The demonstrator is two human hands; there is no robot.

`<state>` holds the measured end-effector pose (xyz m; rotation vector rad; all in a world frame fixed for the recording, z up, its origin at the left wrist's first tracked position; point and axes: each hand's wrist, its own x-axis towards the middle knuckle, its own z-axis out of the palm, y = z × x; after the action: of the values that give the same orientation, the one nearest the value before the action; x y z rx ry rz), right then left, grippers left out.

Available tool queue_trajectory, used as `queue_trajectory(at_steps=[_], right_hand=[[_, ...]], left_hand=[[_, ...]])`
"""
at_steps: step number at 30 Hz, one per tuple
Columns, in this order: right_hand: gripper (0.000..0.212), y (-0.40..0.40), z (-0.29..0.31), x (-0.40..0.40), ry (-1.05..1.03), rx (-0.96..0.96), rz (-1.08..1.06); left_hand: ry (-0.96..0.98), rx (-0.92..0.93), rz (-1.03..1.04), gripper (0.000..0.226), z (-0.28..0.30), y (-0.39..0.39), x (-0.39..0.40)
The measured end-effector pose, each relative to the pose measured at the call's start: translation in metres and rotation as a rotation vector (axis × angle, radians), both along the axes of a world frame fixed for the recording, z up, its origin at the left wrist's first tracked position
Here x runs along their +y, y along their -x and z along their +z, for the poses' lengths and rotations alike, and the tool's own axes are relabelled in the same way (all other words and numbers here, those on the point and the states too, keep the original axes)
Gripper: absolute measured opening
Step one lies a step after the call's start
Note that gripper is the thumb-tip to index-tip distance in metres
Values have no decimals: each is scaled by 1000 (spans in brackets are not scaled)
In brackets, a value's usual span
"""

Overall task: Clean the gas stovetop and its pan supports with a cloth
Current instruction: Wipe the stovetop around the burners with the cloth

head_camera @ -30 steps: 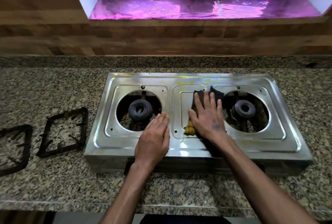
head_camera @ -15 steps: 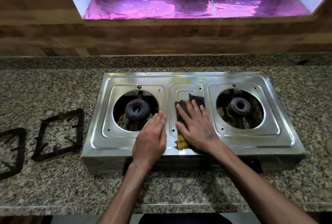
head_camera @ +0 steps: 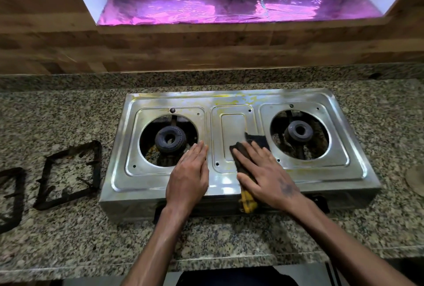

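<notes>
Left hand (head_camera: 188, 176): lying flat, fingers straight, on the stovetop's (head_camera: 238, 100) front edge.
Right hand (head_camera: 266, 175): pressing flat, fingers spread, on the dark cloth (head_camera: 257, 140) over the centre panel.
Pan supports (head_camera: 68, 173): sitting left on the granite counter (head_camera: 68, 240).

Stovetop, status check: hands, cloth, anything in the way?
Left hand flat on steel stovetop. Right hand pressing dark cloth on centre panel. Two black pan supports off, on counter. Nothing blocking.
</notes>
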<state>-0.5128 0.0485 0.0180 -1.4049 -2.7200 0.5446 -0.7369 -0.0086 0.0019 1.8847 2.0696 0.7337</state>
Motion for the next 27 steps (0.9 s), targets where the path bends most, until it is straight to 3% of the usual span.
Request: queue_trajectory(at_steps=[5, 11, 14, 17, 20, 22, 27], right_hand=[[84, 13, -4, 23, 1, -42, -247], [72, 12, 1, -11, 11, 35, -80], [65, -14, 2, -11, 55, 156, -157], [49, -30, 10, -13, 107, 408, -327], [40, -44, 19, -21, -40, 509, -450], [36, -57, 24, -26, -117, 570, -564], [26, -88, 28, -37, -100, 636, -810]], left_hand=[[6, -9, 10, 46, 0, -1, 0], [-82, -32, -31, 43, 5, -5, -2], [-163, -49, -208, 44, 13, -28, -6], [-125, -27, -484, 63, 17, -65, -9], [-33, 112, -641, 82, 5, -90, -8], [-57, 157, -666, 67, -4, -94, -7], [-144, -75, -526, 42, 11, -92, -6]])
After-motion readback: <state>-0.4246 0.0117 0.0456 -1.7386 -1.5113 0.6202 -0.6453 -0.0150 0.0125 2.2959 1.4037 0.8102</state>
